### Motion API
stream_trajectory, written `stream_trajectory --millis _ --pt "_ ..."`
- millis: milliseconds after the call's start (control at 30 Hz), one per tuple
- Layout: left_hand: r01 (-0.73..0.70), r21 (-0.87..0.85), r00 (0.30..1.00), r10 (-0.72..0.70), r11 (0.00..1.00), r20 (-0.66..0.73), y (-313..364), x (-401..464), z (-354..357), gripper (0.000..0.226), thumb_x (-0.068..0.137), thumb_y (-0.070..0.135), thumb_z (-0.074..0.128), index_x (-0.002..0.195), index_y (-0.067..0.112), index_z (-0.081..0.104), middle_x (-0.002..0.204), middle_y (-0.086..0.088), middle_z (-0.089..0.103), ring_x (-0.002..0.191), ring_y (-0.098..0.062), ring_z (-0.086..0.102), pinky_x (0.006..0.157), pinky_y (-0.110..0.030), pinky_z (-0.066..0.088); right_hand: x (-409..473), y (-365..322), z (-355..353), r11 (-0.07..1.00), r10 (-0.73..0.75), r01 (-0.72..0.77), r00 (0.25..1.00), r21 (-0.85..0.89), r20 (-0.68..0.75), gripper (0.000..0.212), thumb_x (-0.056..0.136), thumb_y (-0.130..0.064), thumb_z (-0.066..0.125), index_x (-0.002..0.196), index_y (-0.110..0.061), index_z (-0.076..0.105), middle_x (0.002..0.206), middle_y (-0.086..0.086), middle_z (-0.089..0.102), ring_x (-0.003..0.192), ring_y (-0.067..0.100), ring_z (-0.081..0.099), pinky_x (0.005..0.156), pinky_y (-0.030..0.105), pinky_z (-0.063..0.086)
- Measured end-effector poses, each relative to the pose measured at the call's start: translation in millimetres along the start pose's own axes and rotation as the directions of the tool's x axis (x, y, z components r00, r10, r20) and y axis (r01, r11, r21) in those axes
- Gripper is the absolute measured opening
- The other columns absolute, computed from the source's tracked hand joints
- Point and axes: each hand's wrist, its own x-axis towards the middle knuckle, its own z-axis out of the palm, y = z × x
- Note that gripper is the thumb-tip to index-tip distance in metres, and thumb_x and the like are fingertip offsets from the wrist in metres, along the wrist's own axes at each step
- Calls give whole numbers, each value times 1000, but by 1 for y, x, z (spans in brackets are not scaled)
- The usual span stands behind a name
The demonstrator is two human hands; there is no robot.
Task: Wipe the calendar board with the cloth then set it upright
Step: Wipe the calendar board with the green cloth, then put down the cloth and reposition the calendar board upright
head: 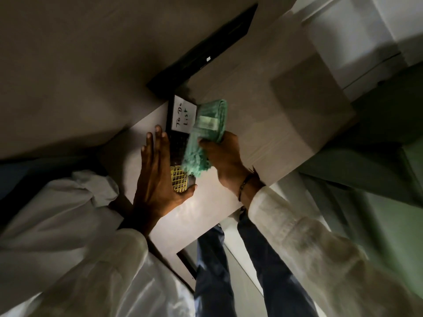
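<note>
The calendar board [177, 143] lies flat on the pale table [263, 115]. It is a dark panel with a white "To Do List" card at its far end and a yellow grid at its near end. My left hand [158, 175] rests flat on the board's left edge, fingers spread, thumb under the near corner. My right hand [223, 154] grips a green fluffy cloth [204, 133], which lies bunched over the board's right side and hides part of it.
A long black frame [206, 49] lies on the table beyond the board, against a grey wall. The table's near edge runs just past my wrists, with my legs and a pale floor below. White furniture stands at the top right.
</note>
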Motion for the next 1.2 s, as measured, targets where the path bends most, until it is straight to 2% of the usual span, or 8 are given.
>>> stream_trajectory --millis 100,233,433,600,733,867,1033,1200 --pt "-14 10 1000 13 1000 11 3 1 -3 145 65 60 89 164 -1 2 174 -24 4 161 -44 5 129 -57 13 19 -21 -45 918 -279 220 950 -330 -141 26 83 5 57 102 -4 72 81 6 73 66 9 67 56 28 53" --pt "-43 42 999 42 998 32 3 4 -4 148 61 59 92 164 1 4 173 -25 7 161 -46 8 128 -62 16 49 -38 -93 572 -641 391 762 -721 -95 61 84 10 47 141 -9 51 130 15 67 112 29 68 91 34 58" --pt "-102 98 994 99 990 39 -6 1 -9 147 61 63 90 165 0 7 175 -21 5 162 -43 6 128 -61 18 76 -18 -90 184 18 246 967 -952 254 100 93 -49 56 156 -7 -9 166 14 -20 154 33 -18 124 60 1" --pt "-31 61 997 26 998 70 2 -5 -16 139 68 68 82 166 5 6 176 -19 4 162 -43 4 127 -65 18 66 -32 -78 268 -104 281 959 -922 262 92 93 -49 51 158 -13 -4 169 8 -7 156 28 -8 125 56 -1" --pt "263 -148 963 -269 953 -23 15 -31 -26 123 75 66 73 166 8 15 175 -17 11 161 -38 5 126 -59 15 49 -60 -45 513 -176 408 911 -755 373 69 96 -39 55 154 -13 29 159 11 38 147 30 36 120 38 30" --pt "633 -537 705 -702 558 101 38 -57 -27 105 86 63 59 167 14 13 177 -9 8 164 -29 3 132 -48 5 40 -82 0 727 -132 345 919 -593 372 54 98 -34 57 142 -6 48 144 18 55 134 32 50 97 16 35" --pt "483 -724 175 -756 -492 631 64 -47 -32 87 99 66 49 166 19 20 173 -12 25 159 -30 27 130 -48 20 51 -91 36 602 -10 334 912 -725 411 56 98 -56 43 125 -10 60 133 16 62 123 33 57 93 28 38" --pt "386 -582 267 -517 -716 813 72 -36 -44 93 99 77 24 159 7 38 170 -19 30 149 -22 42 119 -26 30 54 -91 36 506 45 330 913 -797 406 60 96 -64 36 115 -15 65 119 12 66 102 30 61 82 26 34"
